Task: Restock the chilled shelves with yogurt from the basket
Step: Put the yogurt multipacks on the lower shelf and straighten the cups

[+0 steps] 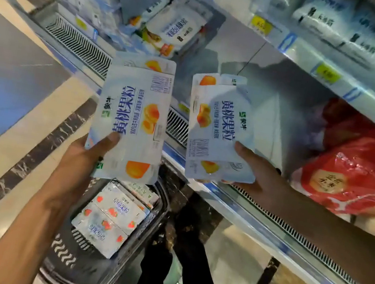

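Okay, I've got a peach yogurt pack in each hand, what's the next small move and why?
Probably slide the right hand forward and set its peach pack on the bare stretch of shelf just behind it. That pack is already nearest the gap, between the stacked packs and the red bags. The left hand can hold its pack over the basket meanwhile.

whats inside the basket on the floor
Strawberry yogurt packs lie stacked in the black basket. The left hand and its peach pack cover the basket's far end, so anything there is hidden.
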